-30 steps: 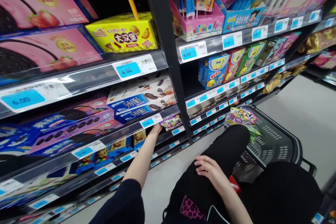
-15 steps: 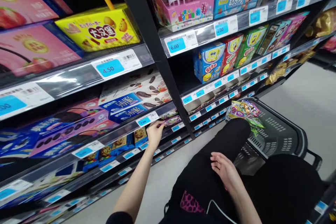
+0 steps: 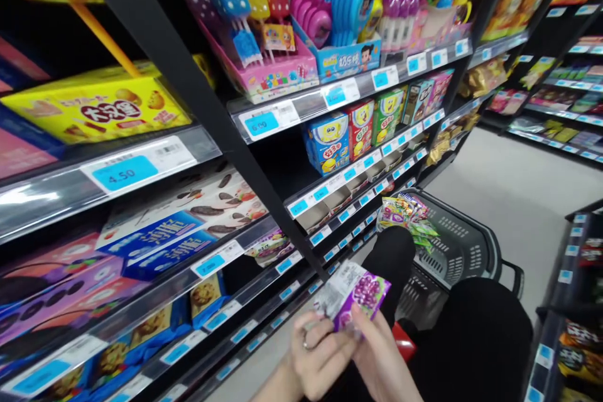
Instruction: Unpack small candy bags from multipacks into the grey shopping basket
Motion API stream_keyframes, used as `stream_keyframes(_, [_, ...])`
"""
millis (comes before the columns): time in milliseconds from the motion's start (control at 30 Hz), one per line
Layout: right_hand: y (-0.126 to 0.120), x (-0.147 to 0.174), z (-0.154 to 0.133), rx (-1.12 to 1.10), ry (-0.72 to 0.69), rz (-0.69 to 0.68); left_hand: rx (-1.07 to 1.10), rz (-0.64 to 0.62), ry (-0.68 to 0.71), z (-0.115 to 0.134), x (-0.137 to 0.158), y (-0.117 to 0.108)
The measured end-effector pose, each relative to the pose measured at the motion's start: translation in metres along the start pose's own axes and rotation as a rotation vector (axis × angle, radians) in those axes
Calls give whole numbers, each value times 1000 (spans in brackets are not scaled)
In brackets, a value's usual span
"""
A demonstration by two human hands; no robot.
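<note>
A small purple and silver candy packet [image 3: 360, 295] with a picture of grapes is held up in front of my lap. My left hand [image 3: 318, 348], with a ring on one finger, is closed with its fingers curled at the packet's lower left edge. The thumb of my right hand [image 3: 379, 348] presses on the packet's lower right part. Similar small packets [image 3: 271, 248] lie on the low shelf to the left. Several colourful snack packets [image 3: 407, 217] sit in the dark shopping basket [image 3: 461, 239] beyond my knee.
Shelves on the left carry a yellow snack box [image 3: 98, 107], blue and white biscuit boxes [image 3: 160, 235] and SpongeBob boxes [image 3: 327, 141]. A dark upright post [image 3: 245, 163] divides the shelving. More shelves [image 3: 551, 326] stand close on the right, with floor [image 3: 494, 166] between.
My left hand has come away from the low shelf with the candy packet. My right hand has moved from above my lap onto the packet. The view has turned right.
</note>
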State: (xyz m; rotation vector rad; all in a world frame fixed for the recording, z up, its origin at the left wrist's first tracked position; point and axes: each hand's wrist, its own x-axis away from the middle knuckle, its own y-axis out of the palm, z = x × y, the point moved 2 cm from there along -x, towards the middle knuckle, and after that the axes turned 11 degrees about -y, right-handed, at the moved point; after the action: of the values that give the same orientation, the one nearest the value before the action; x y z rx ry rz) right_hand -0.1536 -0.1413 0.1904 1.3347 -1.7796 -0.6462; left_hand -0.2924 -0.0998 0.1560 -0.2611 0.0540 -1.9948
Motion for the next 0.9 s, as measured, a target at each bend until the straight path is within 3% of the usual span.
stream_keyframes(100, [-26,-11,-29,38,-127,167,-268,-190,207,29,-24,40])
stream_keyframes(167, [-52,-21,-53,84,-225,206,-268,-218,283,51,-54,55])
stream_keyframes(233, [-80,-31,-76,172,-305,209,-136,-207,202,63,-89,69])
stream_keyframes(333, [-119,-47,-102,359,-369,228,129,-495,-45,54,-138,101])
stream_keyframes(400, [-141,-58,-115,447,-423,257,201,-571,-135,36,-164,124])
stream_keyframes(600, [-195,-81,-129,633,-657,331,167,-478,-131,-17,-207,167])
stream_keyframes(767, [-230,-89,-117,847,-672,311,73,-408,-119,-40,-209,165])
stream_keyframes(900, [-240,-95,-117,963,-646,307,-5,-351,-102,-46,-211,158])
